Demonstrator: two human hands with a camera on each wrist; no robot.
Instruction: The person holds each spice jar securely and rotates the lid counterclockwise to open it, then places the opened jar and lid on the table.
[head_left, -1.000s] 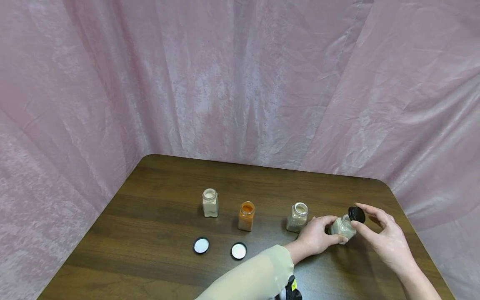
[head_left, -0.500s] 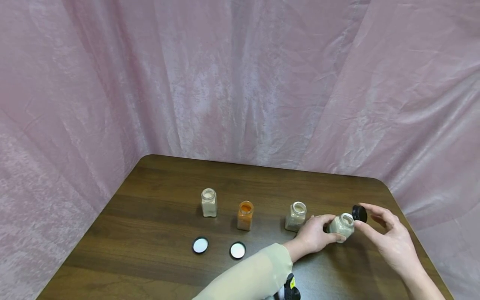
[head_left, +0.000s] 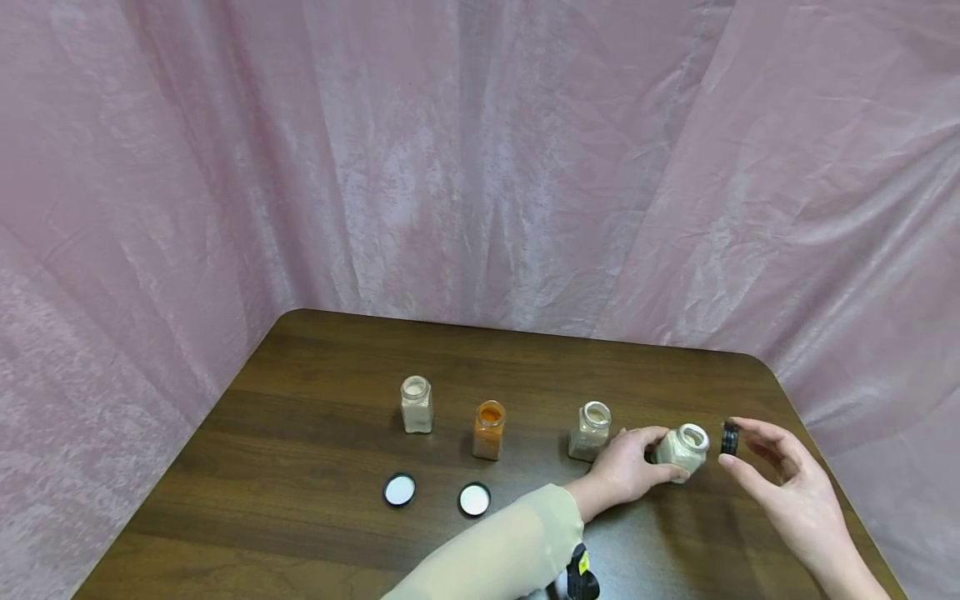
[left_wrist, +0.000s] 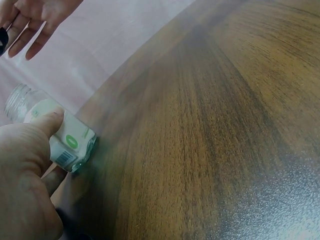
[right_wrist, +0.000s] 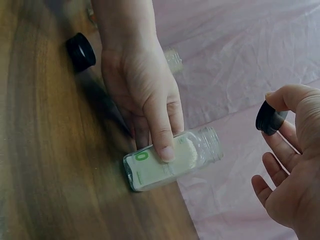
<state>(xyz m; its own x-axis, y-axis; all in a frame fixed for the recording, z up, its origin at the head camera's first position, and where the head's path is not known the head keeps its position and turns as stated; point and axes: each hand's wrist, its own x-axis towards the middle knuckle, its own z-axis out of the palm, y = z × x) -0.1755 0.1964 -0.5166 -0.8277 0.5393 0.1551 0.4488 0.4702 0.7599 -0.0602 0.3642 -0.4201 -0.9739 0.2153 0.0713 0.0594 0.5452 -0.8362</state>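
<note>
My left hand (head_left: 628, 463) grips an uncapped glass spice jar (head_left: 688, 447) with pale contents, near the table's right side. In the left wrist view, my thumb lies on the label of this jar (left_wrist: 67, 132). To the right, my right hand (head_left: 798, 492) pinches a black screw lid (head_left: 730, 438) between thumb and fingertips, apart from the jar's mouth. The right wrist view shows the lid (right_wrist: 270, 119) held on edge, other fingers spread loosely. Just left of my left hand stands another uncapped jar (head_left: 589, 433) of pale contents.
An uncapped jar of orange powder (head_left: 488, 433) and one of pale powder (head_left: 417, 408) stand farther left on the wooden table (head_left: 315, 417). Two lids, a left one (head_left: 399, 490) and a right one (head_left: 474, 499), lie white side up. A black lid (right_wrist: 80, 52) appears beside my left forearm.
My right hand has drawn the black lid off to the right, away from the jar, and turned it edge-on. My left hand keeps its grip; the jar's mouth is now uncovered.
</note>
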